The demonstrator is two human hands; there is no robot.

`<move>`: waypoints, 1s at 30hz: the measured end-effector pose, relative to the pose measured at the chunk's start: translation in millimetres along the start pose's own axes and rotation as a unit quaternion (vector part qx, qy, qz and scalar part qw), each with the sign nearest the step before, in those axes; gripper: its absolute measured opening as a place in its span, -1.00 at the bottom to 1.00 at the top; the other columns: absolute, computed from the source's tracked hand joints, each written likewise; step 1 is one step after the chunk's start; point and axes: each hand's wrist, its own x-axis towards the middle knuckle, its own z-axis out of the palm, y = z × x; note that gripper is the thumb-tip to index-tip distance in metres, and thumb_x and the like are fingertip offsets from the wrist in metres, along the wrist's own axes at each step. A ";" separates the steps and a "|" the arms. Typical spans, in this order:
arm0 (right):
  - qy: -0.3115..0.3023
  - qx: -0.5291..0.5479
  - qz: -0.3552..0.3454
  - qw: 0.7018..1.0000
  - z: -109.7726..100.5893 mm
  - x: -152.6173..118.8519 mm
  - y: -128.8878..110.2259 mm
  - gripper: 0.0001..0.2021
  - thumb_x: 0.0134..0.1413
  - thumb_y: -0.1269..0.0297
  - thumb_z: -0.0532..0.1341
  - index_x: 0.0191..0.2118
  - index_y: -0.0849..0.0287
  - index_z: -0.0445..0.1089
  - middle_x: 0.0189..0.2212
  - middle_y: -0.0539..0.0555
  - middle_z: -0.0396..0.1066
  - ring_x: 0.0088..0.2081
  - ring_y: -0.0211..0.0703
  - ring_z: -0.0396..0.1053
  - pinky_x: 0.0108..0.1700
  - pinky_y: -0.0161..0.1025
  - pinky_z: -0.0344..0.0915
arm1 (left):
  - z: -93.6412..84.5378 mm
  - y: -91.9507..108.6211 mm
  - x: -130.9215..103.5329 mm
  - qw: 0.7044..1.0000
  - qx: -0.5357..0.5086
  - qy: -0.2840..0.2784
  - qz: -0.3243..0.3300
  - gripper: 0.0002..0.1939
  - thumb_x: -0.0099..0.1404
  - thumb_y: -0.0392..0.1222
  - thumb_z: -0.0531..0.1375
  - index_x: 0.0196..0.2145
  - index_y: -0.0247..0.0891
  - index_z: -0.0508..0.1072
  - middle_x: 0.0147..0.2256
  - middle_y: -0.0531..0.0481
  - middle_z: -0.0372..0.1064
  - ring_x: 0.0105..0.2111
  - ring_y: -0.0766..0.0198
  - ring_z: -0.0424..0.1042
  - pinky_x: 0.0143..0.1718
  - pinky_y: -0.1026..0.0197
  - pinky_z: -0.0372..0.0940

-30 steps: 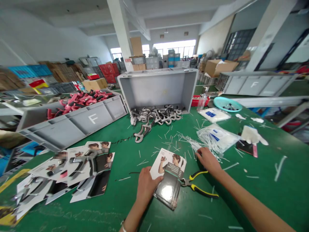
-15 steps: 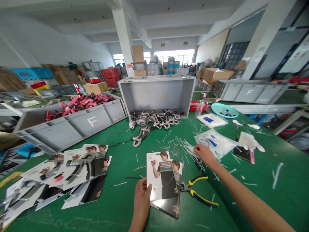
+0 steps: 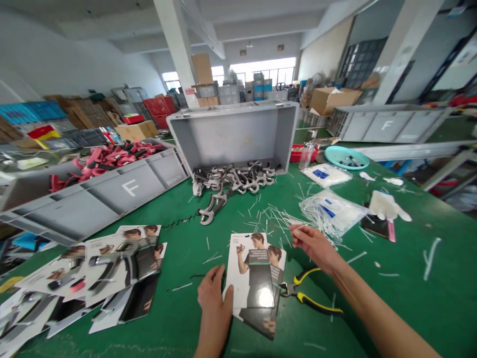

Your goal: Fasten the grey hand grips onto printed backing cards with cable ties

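Resting open, thumb against the top printed card at lower centre, the left hand likely steadies it; the right hand, right of centre, seems, from here, pinched on a white tie. Upper centre, the sideways crate probably lies so for easy reach into grey grips; pink grips heap the long crate, left.

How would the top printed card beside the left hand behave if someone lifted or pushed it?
The top card would probably stay fairly stiff, as it lies flat with straight edges. It is likely light, looking thin. Its surface may be rather slippery: the bright glare suggests a glossy finish, so a push could slide it over the card below.
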 end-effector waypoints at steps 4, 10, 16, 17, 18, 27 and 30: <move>-0.111 0.028 0.080 0.990 47.0 -27.5 -7.0 -0.77 0.15 0.14 0.30 -0.25 0.24 0.45 -0.54 -0.07 0.23 -0.53 -0.36 0.15 -0.46 -0.36 0.12 | -21.0 47.0 0.3 0.991 -0.071 -0.063 0.093 -0.66 0.34 -0.10 0.09 0.01 -0.11 0.49 0.06 -0.12 0.37 0.11 0.02 0.28 0.18 -0.03 0.13; -0.239 0.074 0.146 0.957 88.2 -47.9 2.4 -0.76 0.14 0.14 0.31 -0.31 0.24 0.41 -0.58 -0.08 0.22 -0.55 -0.37 0.13 -0.47 -0.37 0.10 | -23.0 82.2 -5.3 0.874 -0.340 -0.338 -0.084 -0.66 0.30 0.02 0.19 -0.32 -0.33 0.56 -0.38 -0.10 0.53 -0.50 0.33 0.34 -0.40 0.27 0.23; -0.221 0.036 0.149 0.963 103.3 -55.3 23.8 -0.74 0.13 0.11 0.31 -0.25 0.22 0.41 -0.53 -0.04 0.31 -0.53 -0.35 0.19 -0.47 -0.36 0.11 | -24.0 71.8 -23.4 0.929 -0.284 -0.229 -0.059 -0.70 0.28 -0.03 0.21 -0.44 -0.32 0.51 -0.47 -0.04 0.45 -0.49 0.33 0.30 -0.40 0.29 0.17; -0.208 0.000 0.136 0.969 103.9 -57.7 26.6 -0.74 0.13 0.10 0.31 -0.30 0.23 0.41 -0.53 -0.04 0.32 -0.54 -0.34 0.20 -0.46 -0.35 0.12 | -25.3 69.3 -24.7 0.947 -0.237 -0.215 -0.018 -0.71 0.30 -0.04 0.19 -0.45 -0.30 0.51 -0.46 -0.04 0.45 -0.44 0.30 0.33 -0.35 0.27 0.19; -0.191 -0.037 0.117 0.974 103.8 -60.3 29.5 -0.73 0.13 0.09 0.30 -0.34 0.23 0.40 -0.55 -0.04 0.33 -0.53 -0.33 0.21 -0.44 -0.33 0.14 | -26.6 65.5 -24.3 0.958 -0.193 -0.211 0.024 -0.72 0.33 -0.05 0.17 -0.43 -0.27 0.52 -0.44 -0.04 0.45 -0.39 0.27 0.35 -0.30 0.26 0.21; -0.027 0.100 0.102 0.989 101.6 -70.1 81.3 -0.73 0.12 0.08 0.31 -0.22 0.16 0.36 -0.43 -0.01 0.42 -0.49 -0.30 0.31 -0.41 -0.31 0.30 | -4.5 6.8 35.6 0.996 0.057 -0.064 0.032 -0.83 0.16 -0.25 0.24 -0.25 -0.29 0.51 -0.24 -0.15 0.40 -0.09 0.00 0.35 0.05 -0.08 0.20; -0.046 0.117 0.110 0.986 103.6 -68.9 91.3 -0.74 0.07 0.13 0.36 -0.25 0.18 0.35 -0.45 -0.01 0.42 -0.52 -0.33 0.31 -0.42 -0.33 0.31 | 2.4 19.4 35.8 0.998 0.000 -0.042 0.036 -0.84 0.18 -0.30 0.19 -0.25 -0.27 0.49 -0.22 -0.12 0.40 -0.10 0.06 0.37 0.02 -0.02 0.23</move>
